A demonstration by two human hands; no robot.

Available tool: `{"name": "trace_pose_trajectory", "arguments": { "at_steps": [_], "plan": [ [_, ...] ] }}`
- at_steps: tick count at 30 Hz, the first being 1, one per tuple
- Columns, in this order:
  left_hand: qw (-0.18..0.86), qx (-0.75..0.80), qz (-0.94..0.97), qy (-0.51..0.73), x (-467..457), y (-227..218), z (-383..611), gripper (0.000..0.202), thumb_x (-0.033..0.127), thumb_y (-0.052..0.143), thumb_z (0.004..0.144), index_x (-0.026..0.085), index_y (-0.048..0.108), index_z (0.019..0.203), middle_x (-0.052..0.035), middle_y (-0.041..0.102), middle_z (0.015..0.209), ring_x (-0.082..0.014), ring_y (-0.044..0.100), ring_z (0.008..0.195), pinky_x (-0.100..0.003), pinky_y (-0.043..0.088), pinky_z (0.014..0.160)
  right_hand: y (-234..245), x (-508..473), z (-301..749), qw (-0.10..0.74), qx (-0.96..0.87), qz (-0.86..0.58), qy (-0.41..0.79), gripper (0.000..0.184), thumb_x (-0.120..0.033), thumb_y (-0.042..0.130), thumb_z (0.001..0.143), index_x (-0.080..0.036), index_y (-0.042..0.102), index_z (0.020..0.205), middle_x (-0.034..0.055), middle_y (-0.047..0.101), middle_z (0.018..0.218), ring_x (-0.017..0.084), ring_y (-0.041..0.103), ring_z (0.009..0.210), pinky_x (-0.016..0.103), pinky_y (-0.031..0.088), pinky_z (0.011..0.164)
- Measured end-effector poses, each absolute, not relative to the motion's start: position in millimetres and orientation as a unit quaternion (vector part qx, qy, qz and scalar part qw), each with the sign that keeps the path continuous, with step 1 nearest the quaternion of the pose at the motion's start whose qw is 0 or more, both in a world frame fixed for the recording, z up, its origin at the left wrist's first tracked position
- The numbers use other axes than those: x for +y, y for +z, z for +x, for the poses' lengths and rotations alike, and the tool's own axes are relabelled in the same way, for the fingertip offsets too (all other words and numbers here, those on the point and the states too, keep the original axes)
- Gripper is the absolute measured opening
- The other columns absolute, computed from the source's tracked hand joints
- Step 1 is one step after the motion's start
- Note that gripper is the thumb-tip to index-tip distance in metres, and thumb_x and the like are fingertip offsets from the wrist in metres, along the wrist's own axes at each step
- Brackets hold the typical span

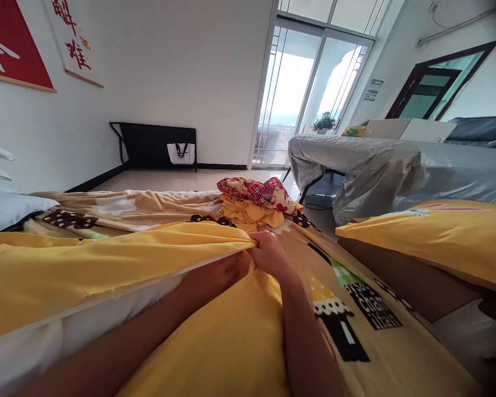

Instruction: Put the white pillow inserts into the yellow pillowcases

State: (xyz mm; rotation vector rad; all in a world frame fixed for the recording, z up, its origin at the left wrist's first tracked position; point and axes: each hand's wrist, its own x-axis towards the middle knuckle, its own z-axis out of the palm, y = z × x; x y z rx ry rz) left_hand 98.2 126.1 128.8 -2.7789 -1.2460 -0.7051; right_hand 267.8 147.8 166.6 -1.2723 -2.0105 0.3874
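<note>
A yellow pillowcase (119,262) stretches across the near part of the bed, with white cloth or padding (107,309) showing under its edge. My right hand (268,253) is closed round a gathered edge of the pillowcase. Just to its left, my left hand (231,267) lies in shadow under the yellow cloth, fingers curled and partly hidden; what it holds cannot be made out. More yellow fabric fills the space between my forearms.
A patterned tan blanket (289,259) covers the bed. Beyond my hands lie folded yellow cloths (252,212) with red checked fabric (256,190) on top. A yellow pillow (442,231) rests on a cardboard box (388,264) at right. Plastic-covered furniture (355,154) stands behind.
</note>
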Motion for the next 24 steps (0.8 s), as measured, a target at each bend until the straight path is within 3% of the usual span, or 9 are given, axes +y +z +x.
{"name": "trace_pose_trajectory", "arguments": {
  "at_steps": [3,10,20,24],
  "plan": [
    [0.119,-0.361,-0.901,-0.208,126.5,124.2,95.8,0.044,0.028,0.026,0.098,0.018,0.035,0.140,-0.0077,0.043,0.146,-0.0201,0.035,0.138,-0.039,0.031,0.115,168.3,144.5,263.6,0.401,-0.775,-0.473,0.120,0.012,-0.016,0.042,0.062,-0.017,0.043,0.051,-0.0003,0.050,0.061,0.010,0.039,0.060,0.021,0.027,0.056],
    [0.314,-0.289,-0.887,-0.178,125.3,117.0,87.7,0.044,0.020,0.034,0.093,0.012,0.040,0.136,-0.0147,0.049,0.139,-0.0252,0.046,0.128,-0.039,0.038,0.108,165.3,144.8,252.7,0.425,-0.731,-0.513,0.150,0.006,-0.018,0.039,0.058,-0.019,0.041,0.053,-0.0043,0.037,0.051,0.011,0.034,0.056,0.022,0.024,0.053],
    [0.295,-0.294,-0.883,-0.218,128.2,118.3,86.2,0.038,0.026,0.043,0.092,0.014,0.049,0.128,-0.0114,0.052,0.136,-0.0264,0.047,0.124,-0.040,0.042,0.104,160.9,150.8,245.5,0.449,-0.719,-0.492,0.200,0.012,-0.020,0.038,0.058,-0.017,0.049,0.056,-0.0037,0.043,0.053,0.011,0.036,0.058,0.023,0.025,0.054],
    [0.243,-0.283,-0.876,-0.305,124.9,116.0,78.0,0.025,0.028,0.041,0.093,0.015,0.062,0.101,-0.0108,0.061,0.122,-0.0217,0.055,0.112,-0.034,0.046,0.098,160.5,151.4,246.1,0.447,-0.730,-0.474,0.209,0.011,-0.020,0.038,0.060,-0.017,0.046,0.055,-0.0038,0.042,0.055,0.011,0.036,0.060,0.022,0.026,0.055]
  ]
}}
